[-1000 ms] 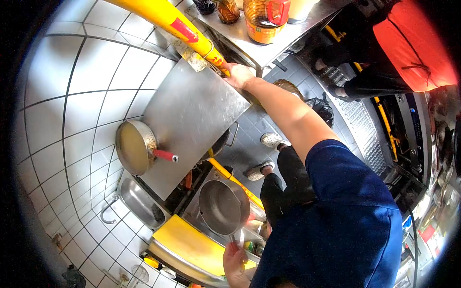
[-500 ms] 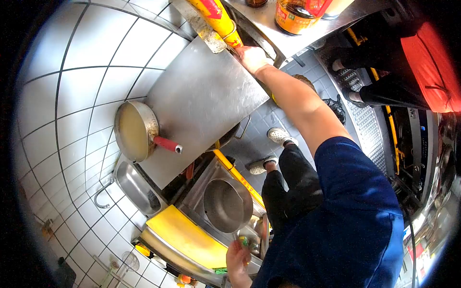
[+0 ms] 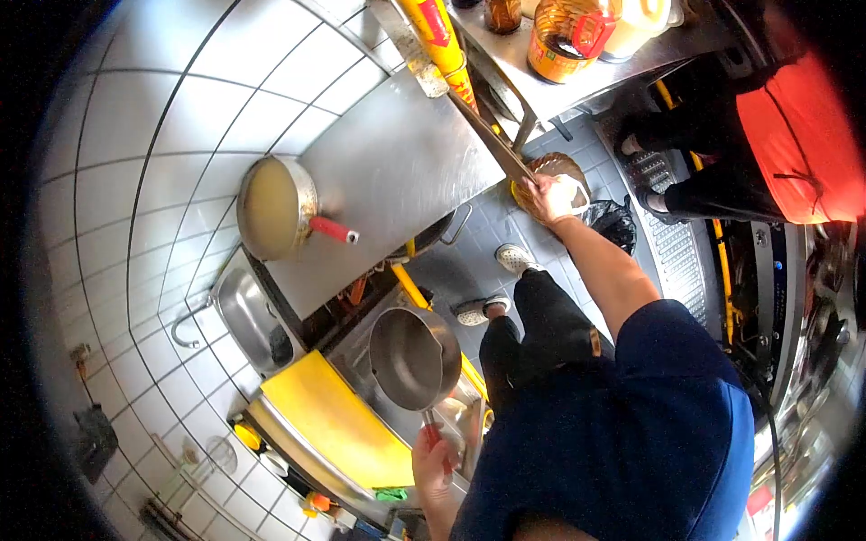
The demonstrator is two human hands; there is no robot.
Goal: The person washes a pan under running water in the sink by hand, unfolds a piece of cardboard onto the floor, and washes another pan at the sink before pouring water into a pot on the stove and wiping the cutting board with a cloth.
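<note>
Grey pan: we have this deep pan beyond the lower edge of the steel worktop, between the yellow board and the yellow pipe, its mouth tilted towards us.
Left hand: our left hand is curled around the red grip, fingers pressed to it.
Pan's handling: we judge it stiff, sturdy and heavy at the bowl, so it should pull downward at the wrist; a full wrap of the grip suits it better than a pinch.
Brown strip: this long strip runs beside the worktop's right edge; what it is, we cannot tell.
Right hand: our right hand is at the strip's lower end, fingers apparently closed on it, above the woven basket on the floor.
Strip's handling: it looks rigid and narrow, probably light but awkward for its length; the end is a fair hold, nearer the middle would balance better.
Second pan: this one stands at the worktop's lower left corner by the tiled wall, with pale yellowish contents; its red handle points inward over the steel. We would expect slopping if it were jolted.
</note>
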